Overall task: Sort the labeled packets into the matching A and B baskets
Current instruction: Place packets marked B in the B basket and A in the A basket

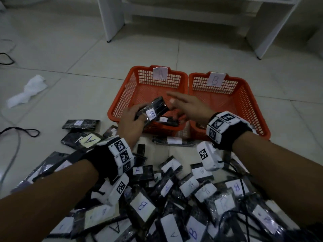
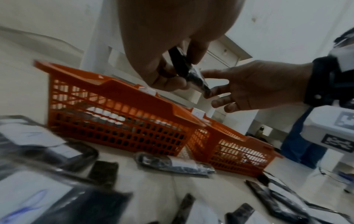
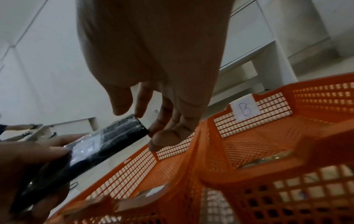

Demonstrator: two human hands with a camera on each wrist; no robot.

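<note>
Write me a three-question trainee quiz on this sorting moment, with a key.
1. True or false: the left hand grips a packet labelled B.
2. Over which basket is that packet held? (a) A basket (b) B basket
3. Fill in: the right hand reaches toward the packet with its fingers ____.

Key: 1 true; 2 a; 3 straight, hand open.

Pale tiled floor (image 1: 70,55); white furniture legs (image 1: 111,16) behind
</note>
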